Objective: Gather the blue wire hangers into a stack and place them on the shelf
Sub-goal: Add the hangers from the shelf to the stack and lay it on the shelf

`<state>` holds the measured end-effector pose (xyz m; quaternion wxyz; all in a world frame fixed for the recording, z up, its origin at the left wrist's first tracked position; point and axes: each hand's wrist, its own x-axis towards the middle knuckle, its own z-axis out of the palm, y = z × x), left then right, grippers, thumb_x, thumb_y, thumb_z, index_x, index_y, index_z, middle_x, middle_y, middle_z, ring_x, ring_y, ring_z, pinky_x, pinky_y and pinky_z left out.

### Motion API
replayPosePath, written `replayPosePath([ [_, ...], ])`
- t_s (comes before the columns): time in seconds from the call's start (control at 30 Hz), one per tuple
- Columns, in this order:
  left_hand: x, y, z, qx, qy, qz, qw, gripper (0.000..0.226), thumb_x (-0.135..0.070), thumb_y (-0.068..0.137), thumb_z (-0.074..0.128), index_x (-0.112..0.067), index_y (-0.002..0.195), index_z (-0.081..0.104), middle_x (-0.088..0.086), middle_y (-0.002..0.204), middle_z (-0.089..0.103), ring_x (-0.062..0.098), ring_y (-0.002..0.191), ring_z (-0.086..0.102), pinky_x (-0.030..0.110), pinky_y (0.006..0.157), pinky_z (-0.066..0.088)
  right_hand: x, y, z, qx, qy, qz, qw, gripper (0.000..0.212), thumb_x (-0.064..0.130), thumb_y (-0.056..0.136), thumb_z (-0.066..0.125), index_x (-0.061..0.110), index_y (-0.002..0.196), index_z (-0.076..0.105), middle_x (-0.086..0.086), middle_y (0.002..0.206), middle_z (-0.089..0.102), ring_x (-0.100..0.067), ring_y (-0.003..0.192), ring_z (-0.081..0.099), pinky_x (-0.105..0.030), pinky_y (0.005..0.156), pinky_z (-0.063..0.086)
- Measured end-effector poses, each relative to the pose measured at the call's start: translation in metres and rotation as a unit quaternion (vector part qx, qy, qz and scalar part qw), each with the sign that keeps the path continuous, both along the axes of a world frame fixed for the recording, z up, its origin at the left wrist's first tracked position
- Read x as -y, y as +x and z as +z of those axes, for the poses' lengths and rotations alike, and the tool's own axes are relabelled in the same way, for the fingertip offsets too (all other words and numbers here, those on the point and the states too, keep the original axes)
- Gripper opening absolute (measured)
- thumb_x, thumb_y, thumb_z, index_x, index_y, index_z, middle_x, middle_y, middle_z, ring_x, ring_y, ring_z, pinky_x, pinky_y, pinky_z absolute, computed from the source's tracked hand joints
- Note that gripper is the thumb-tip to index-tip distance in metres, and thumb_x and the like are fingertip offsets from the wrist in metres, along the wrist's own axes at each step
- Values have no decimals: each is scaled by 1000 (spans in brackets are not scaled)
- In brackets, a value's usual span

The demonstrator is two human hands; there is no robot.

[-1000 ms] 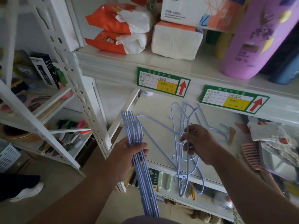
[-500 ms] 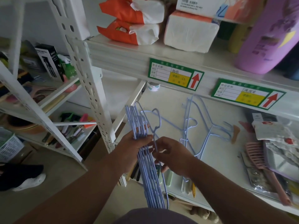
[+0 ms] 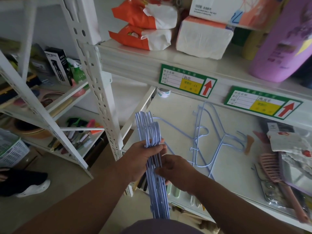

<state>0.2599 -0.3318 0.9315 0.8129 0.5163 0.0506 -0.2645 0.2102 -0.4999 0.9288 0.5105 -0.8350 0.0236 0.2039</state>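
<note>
Both hands grasping a stack of blue wire hangers (image 3: 156, 179).
Left hand (image 3: 138, 159) fingers (image 3: 161, 146) wrap its left side; right hand (image 3: 175, 173) fingers (image 3: 159, 171) grip its right.

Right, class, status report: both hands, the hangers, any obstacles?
Left hand gripping hanger stack. Right hand steadying it. Loose hangers on shelf. No obstacles.

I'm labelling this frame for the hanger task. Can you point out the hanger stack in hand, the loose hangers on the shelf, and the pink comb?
hanger stack (image 3: 156, 191): head view, on the bundled wires below the hands.
loose hangers (image 3: 217, 146): head view, on a slanted wire.
pink comb (image 3: 270, 166): head view, on its teeth.
</note>
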Motion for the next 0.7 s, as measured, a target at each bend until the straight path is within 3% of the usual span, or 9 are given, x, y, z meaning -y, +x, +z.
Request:
replayPosePath([
  [0.1,3,-1,2,-20,-20,8,1000,28,-12,75,77,-10,102,83,22,119,78,33,116,74,44,100,55,-3,-3,-1,-14,-27,35,999,8,28,96,70,34,99,75,3,80,76,-6,63,67,-24,68,56],
  [0.2,2,-3,1,-19,-35,4,999,24,-8,76,74,-8,99,83,21,114,79,34,112,75,45,102,55,-4,-4,-6,-29,-40,48,998,18,33,96,67,47,85,71,3,78,70,-14,67,61,-41,68,57],
  [0.27,1,-5,2,-15,-40,-4,999,21,-7,76,75,-9,94,85,20,109,79,35,111,74,45,102,55,-3,-6,-5,-44,-29,50,997,7,38,92,67,41,94,73,0,88,75,-18,74,66,-50,78,60],
  [0.37,2,-8,4,-16,-42,-3,999,21,-9,74,76,-10,92,85,20,110,78,34,111,74,46,106,54,-3,-9,-8,-51,-8,70,996,29,44,86,72,29,111,73,1,104,80,-17,97,77,-45,93,60],
  [0.5,6,-8,6,-31,-51,15,998,18,-4,78,73,-8,92,84,22,110,77,30,101,76,43,98,58,-1,-7,-9,-40,-12,75,996,13,23,94,73,17,104,78,10,93,82,1,86,75,-21,84,54],
  [0.6,7,-8,5,-32,-45,17,998,21,-4,78,74,-7,96,83,24,112,76,31,102,76,44,97,59,0,-7,-9,-33,-24,80,996,14,30,93,73,21,103,78,10,93,81,-1,86,75,-26,86,56],
  [0.7,5,-7,2,-32,-39,15,999,26,-7,74,75,-7,99,82,24,112,76,32,104,76,45,94,61,5,-6,-9,-57,-24,48,997,24,41,93,71,21,103,77,-3,99,81,-20,92,78,-39,86,62],
])
